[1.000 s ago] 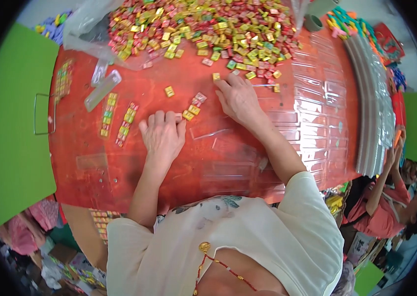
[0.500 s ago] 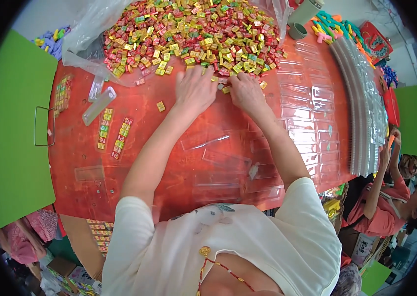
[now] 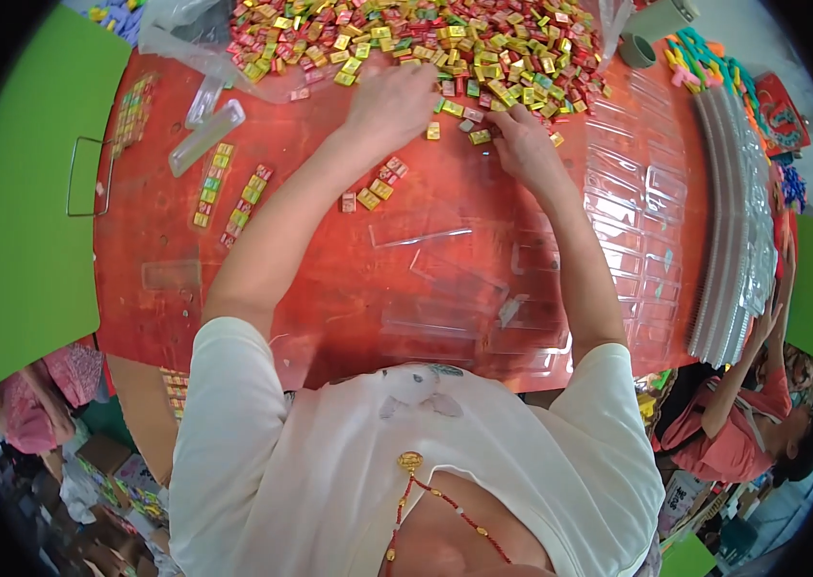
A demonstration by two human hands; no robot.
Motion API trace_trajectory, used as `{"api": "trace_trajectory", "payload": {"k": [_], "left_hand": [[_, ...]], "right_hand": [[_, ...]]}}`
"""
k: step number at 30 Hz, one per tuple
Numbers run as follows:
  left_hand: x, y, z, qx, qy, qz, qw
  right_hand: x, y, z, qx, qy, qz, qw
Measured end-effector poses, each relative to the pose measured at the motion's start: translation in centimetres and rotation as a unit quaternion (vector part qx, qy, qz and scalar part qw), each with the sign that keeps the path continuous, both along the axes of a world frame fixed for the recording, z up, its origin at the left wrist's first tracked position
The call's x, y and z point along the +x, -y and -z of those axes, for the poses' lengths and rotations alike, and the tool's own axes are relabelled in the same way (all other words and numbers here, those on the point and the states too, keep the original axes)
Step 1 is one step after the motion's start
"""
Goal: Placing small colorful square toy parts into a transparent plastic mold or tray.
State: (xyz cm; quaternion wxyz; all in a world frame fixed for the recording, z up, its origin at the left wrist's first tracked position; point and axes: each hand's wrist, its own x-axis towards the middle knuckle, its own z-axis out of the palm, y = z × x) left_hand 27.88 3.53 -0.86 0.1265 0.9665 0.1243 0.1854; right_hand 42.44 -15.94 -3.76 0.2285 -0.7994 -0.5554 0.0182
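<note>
Since these little shiny blocks (image 3: 512, 67) sit heaped at the far middle, we've got both hands up there. Our left hand (image 3: 392, 101) is over their near edge, fingertips mostly hidden, so we can't tell if it's pinching anything. Our right hand (image 3: 525, 144) is near a loose yellow block (image 3: 479, 137), fingers bent; no telling whether it grips one either. We'd guess they're light, stiff and kinda slick, so fingertips on two opposite sides beats a fistful. Nearer us lies a short row of blocks (image 3: 381, 188), with longer strips (image 3: 246, 204) left and clear trays (image 3: 618, 183) right on the red table (image 3: 330, 298).
</note>
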Motion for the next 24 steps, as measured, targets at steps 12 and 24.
{"api": "trace_trajectory", "payload": {"k": [12, 24], "left_hand": [[-17.1, 4.7, 0.7, -0.039, -0.131, -0.225, 0.965], [-18.0, 3.8, -1.3, -0.109, -0.176, -0.077, 0.975]], "right_hand": [[-5.4, -1.5, -2.4, 0.057, -0.002, -0.057, 0.997], [-7.3, -3.8, -1.7, -0.024, -0.059, -0.200, 0.978]]}}
